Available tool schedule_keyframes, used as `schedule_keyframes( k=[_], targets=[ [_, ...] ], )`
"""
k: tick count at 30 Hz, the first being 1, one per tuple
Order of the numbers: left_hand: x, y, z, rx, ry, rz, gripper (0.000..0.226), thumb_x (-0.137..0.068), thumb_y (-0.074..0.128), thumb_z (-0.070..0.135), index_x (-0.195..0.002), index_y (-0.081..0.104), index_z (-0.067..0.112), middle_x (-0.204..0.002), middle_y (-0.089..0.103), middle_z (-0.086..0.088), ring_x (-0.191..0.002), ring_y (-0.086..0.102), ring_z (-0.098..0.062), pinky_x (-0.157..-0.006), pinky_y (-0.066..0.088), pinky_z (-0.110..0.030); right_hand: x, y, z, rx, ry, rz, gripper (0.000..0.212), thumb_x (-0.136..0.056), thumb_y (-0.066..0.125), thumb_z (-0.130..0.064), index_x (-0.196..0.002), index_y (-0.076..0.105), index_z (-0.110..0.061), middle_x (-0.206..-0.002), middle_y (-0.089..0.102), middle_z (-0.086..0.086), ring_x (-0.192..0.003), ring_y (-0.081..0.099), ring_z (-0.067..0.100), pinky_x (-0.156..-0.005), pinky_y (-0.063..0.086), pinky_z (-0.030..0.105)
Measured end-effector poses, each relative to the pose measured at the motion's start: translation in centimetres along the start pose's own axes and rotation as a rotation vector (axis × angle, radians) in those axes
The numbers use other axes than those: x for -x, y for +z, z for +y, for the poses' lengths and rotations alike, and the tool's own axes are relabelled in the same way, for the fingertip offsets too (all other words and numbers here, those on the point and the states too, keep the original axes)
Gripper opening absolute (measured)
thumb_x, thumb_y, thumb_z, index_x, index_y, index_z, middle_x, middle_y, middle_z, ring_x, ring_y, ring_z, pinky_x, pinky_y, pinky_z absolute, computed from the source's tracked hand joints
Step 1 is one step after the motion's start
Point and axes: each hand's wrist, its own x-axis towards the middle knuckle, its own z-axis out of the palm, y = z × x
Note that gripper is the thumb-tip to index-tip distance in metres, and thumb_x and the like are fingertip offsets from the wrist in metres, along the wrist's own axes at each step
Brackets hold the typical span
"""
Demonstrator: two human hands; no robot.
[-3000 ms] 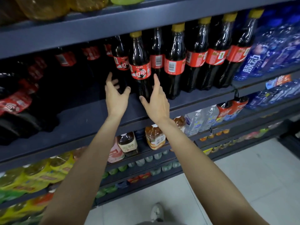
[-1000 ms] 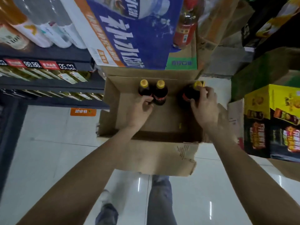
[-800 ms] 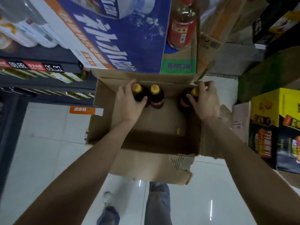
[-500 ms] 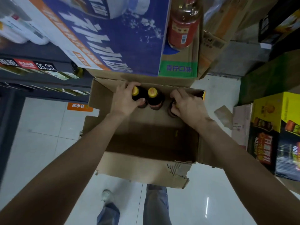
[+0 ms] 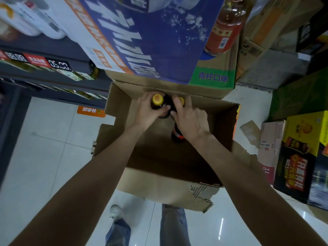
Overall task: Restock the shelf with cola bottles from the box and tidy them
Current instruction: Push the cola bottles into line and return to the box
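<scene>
Upper centre of frame: two cola bottles are stood upright, touching, against the far wall of the cardboard box (image 5: 209,190).
Left hand (image 5: 148,113): its grip is wrapped round the left bottle (image 5: 157,102) below the yellow cap.
Right hand (image 5: 190,119): its grip is closed over the right bottle (image 5: 177,134).
Axis: vertical, so a straight upward lift is judged best.
Room: the box is otherwise bare; a blue carton (image 5: 150,36) overhangs just beyond.

box (image 5: 177,190) top open, near half bare | far wall: blue carton (image 5: 150,38) overhangs | bottles (image 5: 158,103) crowd far-left corner
</scene>
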Motion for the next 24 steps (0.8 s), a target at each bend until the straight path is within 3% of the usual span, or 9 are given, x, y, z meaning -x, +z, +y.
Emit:
schedule_keyframes(
  k=[3,7,10,12,15,18,21,24],
  targets=[
    [-0.1,1.1,-0.6,0.116,-0.003,0.005,0.032,-0.076,0.078,0.022,-0.104,0.064,0.017,-0.115,0.055,-0.005,-0.108,0.056,-0.015,-0.099,0.045,-0.033,-0.1,1.1,-0.6,0.104,0.023,0.041,0.037,-0.102,0.036,-0.036,-0.13,0.03,-0.013,-0.121,0.048,0.015,-0.061,0.063,0.019,-0.042,0.033,0.027],
    [1.1,1.5,-1.2,0.216,0.051,-0.005,0.023,-0.084,0.066,0.036,-0.101,0.062,0.021,-0.117,0.057,-0.001,-0.112,0.054,-0.013,-0.099,0.043,-0.031,0.3,1.5,-0.5,0.156,-0.02,0.099,0.045,-0.085,0.06,-0.046,-0.104,0.034,-0.015,-0.082,0.06,0.005,-0.035,0.052,0.016,-0.032,0.02,0.021],
    [3.2,0.9,-1.5,0.269,0.072,-0.014,0.028,-0.083,0.063,0.038,-0.101,0.062,0.017,-0.12,0.058,0.001,-0.119,0.053,-0.012,-0.102,0.04,-0.029,1.6,0.6,0.1,0.121,-0.143,0.0,0.038,-0.097,0.044,-0.042,-0.123,0.033,-0.015,-0.099,0.058,0.008,-0.058,0.064,0.024,-0.042,0.038,0.029],
    [4.8,-0.4,-1.0,0.317,0.086,0.014,0.028,-0.083,0.063,0.036,-0.101,0.062,0.014,-0.119,0.06,-0.002,-0.118,0.054,-0.012,-0.103,0.04,-0.031,2.2,-0.7,0.4,0.085,-0.154,0.022,0.04,-0.099,0.038,-0.04,-0.132,0.037,-0.016,-0.105,0.057,0.01,-0.069,0.066,0.029,-0.049,0.041,0.032],
    [8.2,-4.2,0.8,0.41,0.116,0.08,0.022,-0.085,0.063,0.028,-0.101,0.06,0.014,-0.114,0.062,-0.004,-0.115,0.056,-0.014,-0.102,0.042,-0.039,3.7,-4.3,-1.0,0.045,-0.188,0.08,0.037,-0.087,0.054,-0.038,-0.114,0.058,-0.012,-0.08,0.063,0.014,-0.047,0.06,0.031,-0.04,0.042,0.029],
    [12.6,-9.3,2.6,0.444,0.16,0.158,0.018,-0.087,0.062,0.025,-0.101,0.058,0.015,-0.111,0.061,-0.005,-0.114,0.056,-0.018,-0.101,0.042,-0.037,5.6,-9.1,-3.3,0.078,-0.234,0.226,0.033,-0.079,0.066,-0.036,-0.101,0.064,-0.012,-0.058,0.058,0.011,-0.036,0.053,0.027,-0.038,0.031,0.021],
    [17.5,-15.0,4.0,0.444,0.207,0.279,0.019,-0.089,0.062,0.024,-0.099,0.057,0.009,-0.108,0.061,-0.008,-0.109,0.056,-0.02,-0.098,0.042,-0.039,8.1,-15.5,-6.8,0.04,-0.311,0.312,0.031,-0.082,0.063,-0.037,-0.102,0.063,-0.013,-0.053,0.057,0.009,-0.037,0.053,0.026,-0.04,0.032,0.022],
    [22.9,-20.9,4.6,0.415,0.245,0.414,0.027,-0.092,0.059,0.031,-0.099,0.055,0.005,-0.105,0.062,0.007,-0.108,0.057,-0.019,-0.098,0.042,-0.039,10.9,-20.7,-11.7,0.051,-0.418,0.401,0.031,-0.082,0.068,-0.039,-0.102,0.064,-0.016,-0.05,0.053,0.007,-0.037,0.052,0.025,-0.045,0.025,0.017]
  ],
)
